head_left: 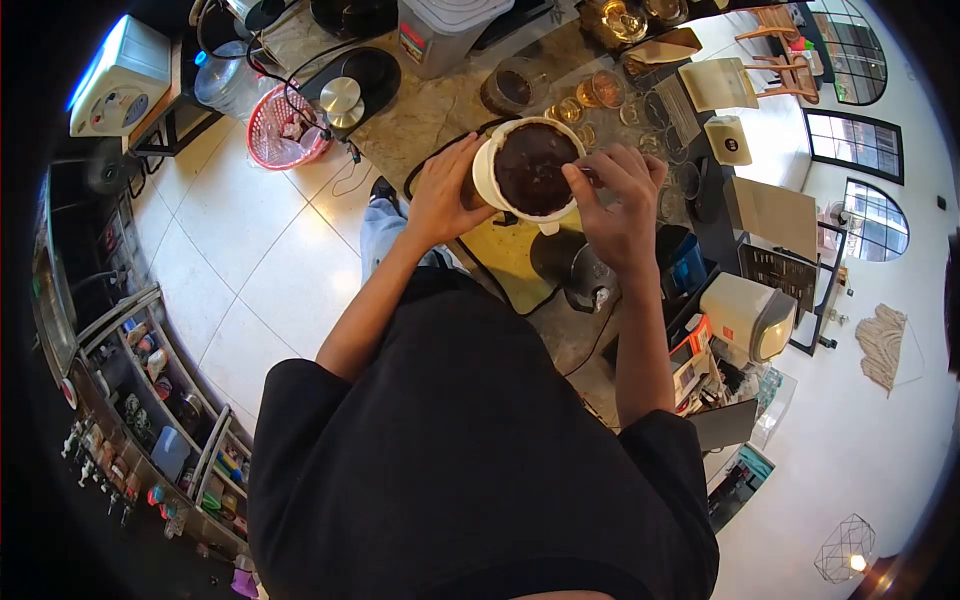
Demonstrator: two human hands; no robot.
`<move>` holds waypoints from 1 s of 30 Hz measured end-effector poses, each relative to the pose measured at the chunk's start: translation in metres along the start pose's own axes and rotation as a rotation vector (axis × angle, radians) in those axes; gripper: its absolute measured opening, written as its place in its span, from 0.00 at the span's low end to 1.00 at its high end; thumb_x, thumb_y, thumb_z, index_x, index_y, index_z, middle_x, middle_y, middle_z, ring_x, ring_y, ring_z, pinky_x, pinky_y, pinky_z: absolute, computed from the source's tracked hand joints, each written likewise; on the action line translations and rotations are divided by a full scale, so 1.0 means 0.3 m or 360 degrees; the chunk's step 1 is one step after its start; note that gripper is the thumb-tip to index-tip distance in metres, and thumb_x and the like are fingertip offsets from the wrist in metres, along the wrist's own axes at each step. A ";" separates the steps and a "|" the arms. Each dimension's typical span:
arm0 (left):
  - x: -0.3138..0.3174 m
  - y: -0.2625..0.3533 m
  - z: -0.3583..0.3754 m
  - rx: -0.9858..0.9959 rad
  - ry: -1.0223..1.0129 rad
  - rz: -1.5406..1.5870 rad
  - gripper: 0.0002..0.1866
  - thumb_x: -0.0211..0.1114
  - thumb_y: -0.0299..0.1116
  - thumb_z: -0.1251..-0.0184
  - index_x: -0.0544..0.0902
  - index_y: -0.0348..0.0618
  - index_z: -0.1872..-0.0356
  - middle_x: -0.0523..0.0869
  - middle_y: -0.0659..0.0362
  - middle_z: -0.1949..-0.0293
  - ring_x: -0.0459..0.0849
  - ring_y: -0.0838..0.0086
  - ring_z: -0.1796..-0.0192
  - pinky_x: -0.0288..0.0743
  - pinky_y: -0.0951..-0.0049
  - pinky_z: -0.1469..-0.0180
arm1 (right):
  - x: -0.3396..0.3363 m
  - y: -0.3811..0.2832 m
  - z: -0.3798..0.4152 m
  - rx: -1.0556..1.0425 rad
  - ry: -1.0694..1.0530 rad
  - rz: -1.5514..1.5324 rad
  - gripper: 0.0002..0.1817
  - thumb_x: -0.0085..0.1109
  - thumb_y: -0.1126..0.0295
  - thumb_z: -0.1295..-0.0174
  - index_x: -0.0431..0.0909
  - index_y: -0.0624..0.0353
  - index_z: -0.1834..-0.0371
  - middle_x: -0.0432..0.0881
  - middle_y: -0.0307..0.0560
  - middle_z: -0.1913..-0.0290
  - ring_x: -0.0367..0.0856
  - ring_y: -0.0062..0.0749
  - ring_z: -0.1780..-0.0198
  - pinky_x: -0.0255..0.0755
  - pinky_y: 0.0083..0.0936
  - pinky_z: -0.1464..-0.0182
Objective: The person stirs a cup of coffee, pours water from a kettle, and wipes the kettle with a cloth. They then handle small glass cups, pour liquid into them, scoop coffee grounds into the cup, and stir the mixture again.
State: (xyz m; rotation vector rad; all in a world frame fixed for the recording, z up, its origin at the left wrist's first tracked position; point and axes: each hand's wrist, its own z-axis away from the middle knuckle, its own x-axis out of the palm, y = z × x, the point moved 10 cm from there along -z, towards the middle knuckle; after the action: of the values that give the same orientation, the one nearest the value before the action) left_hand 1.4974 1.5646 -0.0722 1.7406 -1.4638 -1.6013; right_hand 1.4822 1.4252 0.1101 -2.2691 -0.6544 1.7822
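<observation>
A white pour-over dripper with a paper filter full of dark wet coffee grounds is held above the stone counter. My left hand wraps around the dripper's left side. My right hand is at the dripper's right rim, its fingers pinched on a small thin thing that pokes into the grounds; I cannot tell what it is. Below the dripper lies a yellow mat with a black kettle beside it.
Several glasses and a glass server stand behind the dripper. A black scale with a metal lid, a red basket, a grey bin, a white machine and cables crowd the counter. Tiled floor lies at left.
</observation>
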 end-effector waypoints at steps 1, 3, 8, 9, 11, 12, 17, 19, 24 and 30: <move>0.000 -0.002 0.002 0.0000 0.0002 0.0002 0.47 0.78 0.44 0.56 0.69 0.44 0.31 0.71 0.50 0.31 0.69 0.58 0.29 0.60 0.58 0.30 | -0.002 0.000 0.005 -0.0014 -0.0021 0.0027 0.05 0.68 0.68 0.43 0.83 0.57 0.71 0.79 0.39 0.69 0.77 0.34 0.61 0.57 0.33 0.47; 0.002 -0.004 0.002 -0.0018 -0.0008 0.0013 0.47 0.78 0.43 0.56 0.68 0.44 0.30 0.71 0.50 0.30 0.69 0.57 0.29 0.60 0.58 0.30 | -0.010 -0.003 0.009 -0.0028 -0.0040 0.0062 0.05 0.68 0.68 0.43 0.83 0.57 0.71 0.79 0.39 0.69 0.77 0.33 0.61 0.57 0.33 0.47; 0.004 0.002 0.001 -0.0007 -0.0006 0.0036 0.47 0.78 0.43 0.56 0.68 0.45 0.30 0.70 0.49 0.29 0.69 0.56 0.29 0.61 0.58 0.30 | 0.000 -0.022 0.007 -0.0044 -0.0038 -0.0042 0.06 0.68 0.68 0.43 0.83 0.56 0.70 0.79 0.38 0.70 0.77 0.33 0.61 0.57 0.33 0.48; 0.004 -0.001 0.000 -0.0024 -0.0014 0.0045 0.47 0.78 0.44 0.56 0.68 0.45 0.30 0.70 0.49 0.29 0.69 0.56 0.29 0.61 0.57 0.30 | 0.000 -0.018 0.005 -0.0043 -0.0033 -0.0040 0.06 0.68 0.68 0.43 0.83 0.56 0.70 0.79 0.38 0.70 0.77 0.33 0.61 0.57 0.33 0.48; 0.006 -0.002 0.003 -0.0018 -0.0012 0.0039 0.47 0.78 0.44 0.56 0.68 0.45 0.30 0.70 0.48 0.29 0.69 0.56 0.29 0.61 0.57 0.30 | -0.019 -0.020 0.005 -0.0072 0.0066 0.0048 0.06 0.68 0.67 0.43 0.83 0.56 0.70 0.78 0.37 0.70 0.76 0.33 0.62 0.57 0.33 0.48; 0.004 -0.002 0.002 -0.0013 -0.0001 0.0032 0.47 0.78 0.44 0.55 0.68 0.45 0.30 0.70 0.48 0.30 0.70 0.55 0.29 0.61 0.57 0.30 | -0.024 -0.023 0.005 -0.0075 0.0068 0.0050 0.06 0.68 0.67 0.43 0.83 0.56 0.70 0.78 0.37 0.70 0.76 0.33 0.62 0.57 0.33 0.48; 0.005 -0.001 0.002 -0.0019 -0.0003 0.0027 0.47 0.78 0.43 0.56 0.68 0.46 0.30 0.70 0.48 0.30 0.69 0.55 0.30 0.61 0.57 0.30 | -0.015 -0.028 -0.001 -0.0042 -0.0017 -0.0053 0.05 0.67 0.68 0.42 0.82 0.56 0.70 0.78 0.37 0.70 0.76 0.33 0.62 0.57 0.34 0.48; 0.003 -0.003 0.002 -0.0021 -0.0006 0.0023 0.47 0.78 0.43 0.56 0.69 0.46 0.30 0.70 0.48 0.30 0.69 0.55 0.30 0.61 0.57 0.30 | -0.017 -0.026 -0.001 -0.0061 0.0040 -0.0008 0.05 0.67 0.68 0.42 0.82 0.55 0.70 0.78 0.37 0.70 0.76 0.33 0.62 0.57 0.34 0.48; -0.002 0.004 0.000 -0.0032 -0.0005 0.0040 0.47 0.78 0.42 0.57 0.69 0.46 0.30 0.70 0.47 0.30 0.69 0.54 0.30 0.61 0.57 0.31 | -0.013 -0.029 0.000 -0.0088 -0.0002 0.0038 0.04 0.66 0.68 0.42 0.83 0.55 0.69 0.78 0.37 0.71 0.75 0.33 0.63 0.57 0.34 0.49; -0.002 0.003 -0.001 -0.0027 0.0001 0.0054 0.46 0.78 0.41 0.57 0.69 0.45 0.31 0.70 0.47 0.30 0.69 0.54 0.30 0.62 0.57 0.31 | -0.022 -0.020 0.001 -0.0036 0.0078 0.0072 0.03 0.66 0.70 0.43 0.82 0.56 0.71 0.78 0.38 0.71 0.76 0.33 0.63 0.57 0.33 0.48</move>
State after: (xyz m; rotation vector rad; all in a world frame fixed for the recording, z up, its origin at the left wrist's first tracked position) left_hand 1.4973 1.5644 -0.0710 1.6975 -1.4672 -1.5913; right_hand 1.4792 1.4274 0.1182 -2.3526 -0.6223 1.7413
